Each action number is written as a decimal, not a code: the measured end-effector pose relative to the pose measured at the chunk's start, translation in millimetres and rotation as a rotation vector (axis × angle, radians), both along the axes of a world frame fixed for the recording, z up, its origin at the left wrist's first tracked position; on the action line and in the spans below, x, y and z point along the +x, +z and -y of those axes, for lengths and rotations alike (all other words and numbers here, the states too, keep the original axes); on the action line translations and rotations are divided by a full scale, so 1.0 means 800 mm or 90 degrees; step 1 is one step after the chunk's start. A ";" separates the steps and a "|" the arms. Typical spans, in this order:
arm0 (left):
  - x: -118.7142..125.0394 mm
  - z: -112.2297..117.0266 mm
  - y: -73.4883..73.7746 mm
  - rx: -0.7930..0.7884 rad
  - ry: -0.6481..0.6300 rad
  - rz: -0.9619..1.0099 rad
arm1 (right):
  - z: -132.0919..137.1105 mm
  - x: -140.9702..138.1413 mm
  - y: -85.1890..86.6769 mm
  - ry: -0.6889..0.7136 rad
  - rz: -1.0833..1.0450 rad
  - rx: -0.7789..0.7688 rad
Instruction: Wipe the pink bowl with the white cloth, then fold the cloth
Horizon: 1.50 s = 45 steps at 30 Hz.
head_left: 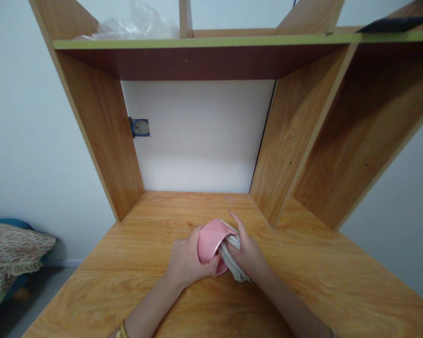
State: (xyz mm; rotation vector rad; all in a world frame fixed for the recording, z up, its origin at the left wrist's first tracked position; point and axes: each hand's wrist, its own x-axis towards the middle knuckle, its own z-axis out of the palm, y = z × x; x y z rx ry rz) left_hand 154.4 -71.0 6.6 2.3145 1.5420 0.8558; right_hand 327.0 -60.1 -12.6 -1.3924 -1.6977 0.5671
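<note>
While a glossy pink vessel (pixel 212 237) is held in the left hand (pixel 185 260), a pale grey cloth (pixel 235 266) is applied at its mouth by the right hand (pixel 250 253).

The vessel is positioned over the near-central part of the wooden table (pixel 134 277), tilted, with its mouth turned toward the right hand; contact with the table cannot be determined. The left grip is wrapped around the vessel's side, the thumb placed low near the rim. The right grip is closed on the bunched cloth, one digit raised; the cloth's lower end is left hanging below.
</note>
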 end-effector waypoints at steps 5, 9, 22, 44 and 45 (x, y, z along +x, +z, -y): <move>-0.007 -0.005 0.000 -0.013 0.020 0.018 | 0.002 -0.006 0.001 -0.007 -0.100 -0.016; -0.005 -0.005 0.001 -0.035 0.016 0.071 | 0.003 -0.008 0.006 -0.081 -0.157 -0.016; 0.010 0.005 -0.004 -0.072 -0.029 0.173 | -0.003 -0.009 0.007 -0.090 -0.220 -0.018; -0.002 0.000 0.002 -0.058 0.013 0.069 | 0.003 -0.002 0.003 0.022 -0.106 -0.010; -0.002 0.000 0.002 -0.060 0.013 0.071 | 0.003 -0.002 0.004 0.012 -0.114 -0.010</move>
